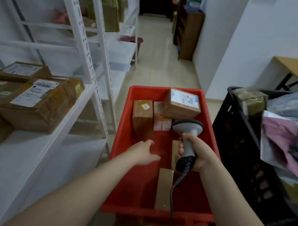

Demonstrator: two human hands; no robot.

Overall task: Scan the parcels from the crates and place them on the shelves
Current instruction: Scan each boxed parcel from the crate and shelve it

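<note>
head view, right hand gripping scanner, left hand outstretched

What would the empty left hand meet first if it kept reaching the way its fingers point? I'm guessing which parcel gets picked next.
Probably the tall brown taped cardboard box standing at the left of the red plastic crate. The left hand points toward it, though depth is unclear.

Parcel stockroom: white shelves of boxes, crates.
</note>
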